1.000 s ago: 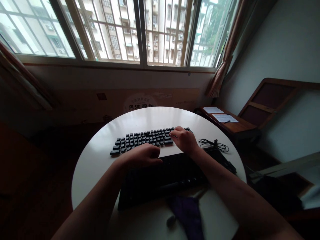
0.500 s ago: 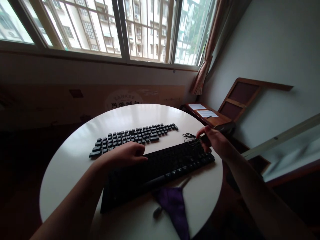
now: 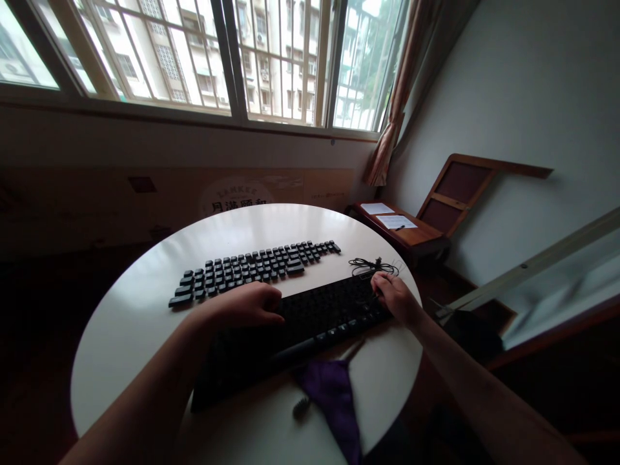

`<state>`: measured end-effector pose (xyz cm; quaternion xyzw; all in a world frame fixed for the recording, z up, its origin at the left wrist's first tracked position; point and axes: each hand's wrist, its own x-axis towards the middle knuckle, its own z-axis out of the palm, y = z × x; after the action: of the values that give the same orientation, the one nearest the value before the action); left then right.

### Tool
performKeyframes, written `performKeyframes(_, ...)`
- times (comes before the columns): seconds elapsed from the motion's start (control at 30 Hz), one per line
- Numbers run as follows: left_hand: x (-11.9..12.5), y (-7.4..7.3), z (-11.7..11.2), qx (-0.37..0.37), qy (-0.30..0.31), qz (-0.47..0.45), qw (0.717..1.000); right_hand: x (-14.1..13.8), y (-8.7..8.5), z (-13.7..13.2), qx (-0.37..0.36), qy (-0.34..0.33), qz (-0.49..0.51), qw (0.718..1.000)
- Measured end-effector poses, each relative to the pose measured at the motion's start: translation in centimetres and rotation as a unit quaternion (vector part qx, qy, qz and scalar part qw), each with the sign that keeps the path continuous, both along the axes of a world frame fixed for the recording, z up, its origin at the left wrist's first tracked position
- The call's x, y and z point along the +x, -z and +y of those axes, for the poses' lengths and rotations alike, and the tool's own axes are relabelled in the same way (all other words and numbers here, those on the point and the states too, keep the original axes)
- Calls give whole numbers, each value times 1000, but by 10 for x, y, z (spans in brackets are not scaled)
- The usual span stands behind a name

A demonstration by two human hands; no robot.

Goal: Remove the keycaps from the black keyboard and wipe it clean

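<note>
On the table (image 3: 121,336), the keyboard (image 3: 317,313) slants lengthwise away rightward beneath curled hands (image 3: 254,302) (image 3: 396,298), their contents unclear.

Keyboard (image 3: 314,314) part-hidden by left hand (image 3: 256,302), purple cloth (image 3: 332,391) cropped below, right hand (image 3: 392,294) (any hold unclear)

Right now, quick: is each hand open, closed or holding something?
Left hand: curled at the keyboard; whether it grips cannot be told.
Right hand: closed at the keyboard's right end; anything held is unclear.
</note>
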<state>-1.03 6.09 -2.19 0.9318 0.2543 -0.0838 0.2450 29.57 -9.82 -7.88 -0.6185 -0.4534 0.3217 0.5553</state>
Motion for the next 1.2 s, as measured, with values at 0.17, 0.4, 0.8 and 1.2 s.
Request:
performKeyframes(0.17,-1,-1,0,-7,-6,8,1000,2,2,4,-32,8,-63,997)
performKeyframes(0.4,-2,2,2,-10,1,7,1000,2,5,3,-47,-17,-88,995)
performKeyframes(0.8,-4,7,6,-21,-1,6,1000,-16,14,-21,36,10,-307,951)
performKeyframes(1.2,-2,5,4,0,2,16,1000,-7,23,-15,78,112,-42,990)
